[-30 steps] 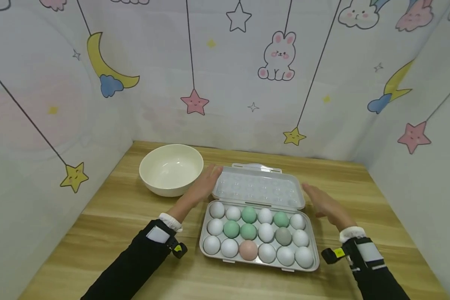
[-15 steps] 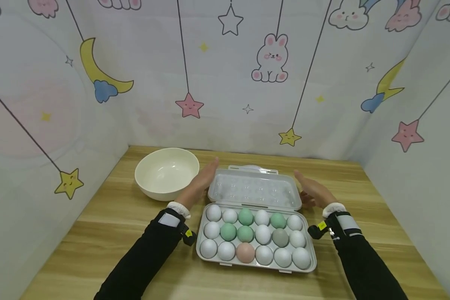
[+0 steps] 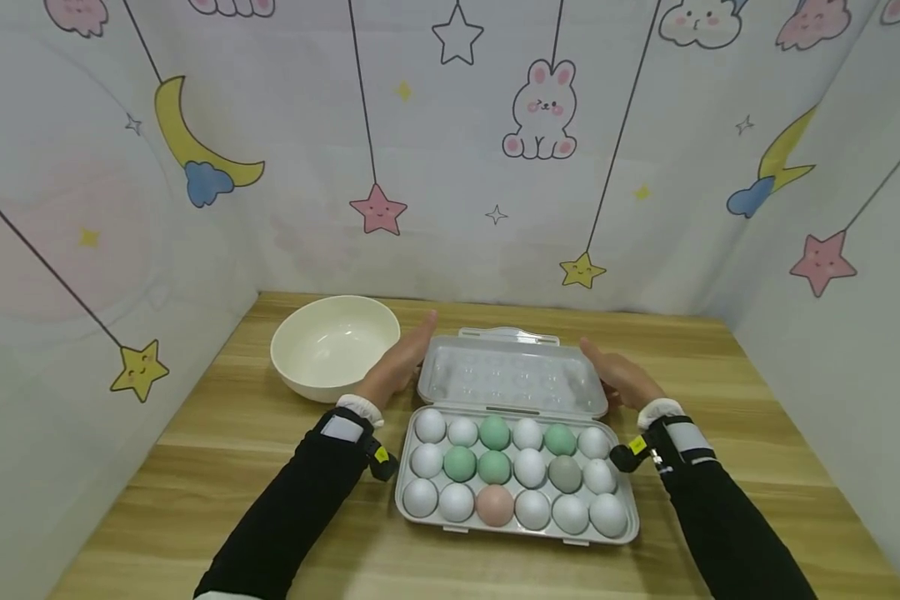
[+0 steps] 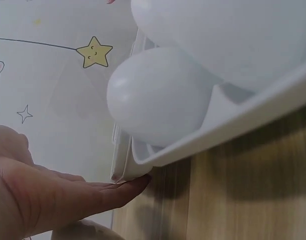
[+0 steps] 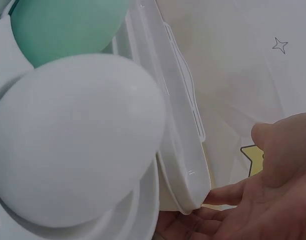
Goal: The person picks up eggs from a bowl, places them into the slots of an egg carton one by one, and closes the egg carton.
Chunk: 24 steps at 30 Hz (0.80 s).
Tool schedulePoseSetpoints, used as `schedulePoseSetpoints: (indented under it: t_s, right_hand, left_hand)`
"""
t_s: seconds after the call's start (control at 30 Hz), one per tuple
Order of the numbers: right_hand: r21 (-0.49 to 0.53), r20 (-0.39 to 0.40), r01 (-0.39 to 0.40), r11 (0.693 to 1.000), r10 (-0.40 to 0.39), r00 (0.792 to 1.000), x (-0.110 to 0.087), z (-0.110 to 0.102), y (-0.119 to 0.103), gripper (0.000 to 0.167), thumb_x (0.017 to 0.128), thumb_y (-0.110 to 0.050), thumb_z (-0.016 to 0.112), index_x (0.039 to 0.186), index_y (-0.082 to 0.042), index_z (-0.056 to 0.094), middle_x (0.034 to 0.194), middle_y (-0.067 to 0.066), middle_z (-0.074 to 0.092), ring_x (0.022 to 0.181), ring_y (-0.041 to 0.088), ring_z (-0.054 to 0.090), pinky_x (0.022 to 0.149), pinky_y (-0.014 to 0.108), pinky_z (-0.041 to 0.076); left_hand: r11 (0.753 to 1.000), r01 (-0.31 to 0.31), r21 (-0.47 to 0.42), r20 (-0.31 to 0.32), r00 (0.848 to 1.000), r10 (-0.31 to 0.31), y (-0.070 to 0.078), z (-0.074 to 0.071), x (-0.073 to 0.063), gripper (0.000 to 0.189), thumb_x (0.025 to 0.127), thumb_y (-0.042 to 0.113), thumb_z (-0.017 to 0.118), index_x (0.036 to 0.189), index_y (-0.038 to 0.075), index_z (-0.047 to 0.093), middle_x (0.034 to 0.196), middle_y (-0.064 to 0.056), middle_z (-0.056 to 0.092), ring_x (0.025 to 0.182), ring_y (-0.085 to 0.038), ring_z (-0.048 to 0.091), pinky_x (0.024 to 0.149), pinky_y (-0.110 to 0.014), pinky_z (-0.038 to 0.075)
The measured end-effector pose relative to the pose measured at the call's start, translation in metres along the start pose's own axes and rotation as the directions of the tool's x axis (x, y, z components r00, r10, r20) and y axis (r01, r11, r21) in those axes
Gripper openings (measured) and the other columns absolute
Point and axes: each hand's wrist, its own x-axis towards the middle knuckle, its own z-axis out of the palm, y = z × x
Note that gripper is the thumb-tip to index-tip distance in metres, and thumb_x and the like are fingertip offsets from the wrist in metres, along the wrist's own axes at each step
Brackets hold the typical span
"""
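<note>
An egg carton (image 3: pixel 517 533) lies on the table with its clear lid (image 3: pixel 513 379) folded back flat behind it. The tray is filled with several eggs: mostly white eggs (image 3: pixel 531 468), some green eggs (image 3: pixel 494 432), a greyish egg (image 3: pixel 566 473) and a pink egg (image 3: pixel 495 505). At the lid's left side is my left hand (image 3: pixel 399 364), its straight fingers (image 4: pixel 118 194) touching the lid's edge from below. My right hand (image 3: pixel 624 379) is at the lid's right side. Its fingers (image 5: pixel 230 194) reach to and partly under the lid's corner, with the thumb held apart.
A cream bowl (image 3: pixel 335 348) stands at the back left of the wooden table (image 3: pixel 195 483), close beside my left hand. Printed cloth walls (image 3: pixel 450 150) with stars and a rabbit enclose the table behind and on both sides.
My right hand has moved left from beside the lid to its right edge. The left hand has come slightly lower against the lid's left side. The carton and bowl keep their places.
</note>
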Motion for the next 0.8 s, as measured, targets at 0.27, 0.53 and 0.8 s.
schedulePoseSetpoints:
  t_s: [0.27,0.53,0.8]
  right_hand:
    - [0.065,-0.023,0.048,0.997,-0.047,0.999,-0.005,-0.007,-0.003,0.091,0.105,-0.068,0.022,0.152,0.009,0.035,0.135,0.033,0.05,0.116,0.042,0.056,0.092,0.051,0.054]
    - [0.207,-0.016,0.136,0.969,-0.135,0.991,-0.014,-0.02,-0.007,0.096,0.101,-0.075,0.015,0.148,0.007,0.034,0.116,0.024,0.058,0.101,0.03,0.062,0.092,0.049,0.054]
    - [0.254,0.026,0.24,0.937,-0.254,0.967,-0.032,-0.036,-0.014,0.095,0.102,-0.069,0.005,0.148,0.01,0.032,0.123,0.022,0.053,0.105,0.027,0.057,0.098,0.051,0.047]
  left_hand:
    - [0.995,-0.09,-0.053,-0.011,0.996,0.09,0.008,-0.003,-0.005,0.084,0.107,0.063,0.028,0.161,-0.002,0.026,0.16,-0.027,0.035,0.14,-0.044,0.044,0.106,-0.056,0.047]
    - [0.985,-0.171,-0.031,-0.019,0.985,0.171,0.018,-0.006,-0.017,0.079,0.107,0.063,0.027,0.158,0.004,0.038,0.155,-0.022,0.042,0.143,-0.037,0.039,0.11,-0.061,0.04]
    - [0.984,-0.179,-0.01,0.0,0.984,0.179,0.036,-0.009,-0.036,0.082,0.107,0.065,0.02,0.143,-0.002,0.052,0.137,-0.024,0.055,0.125,-0.037,0.055,0.108,-0.052,0.045]
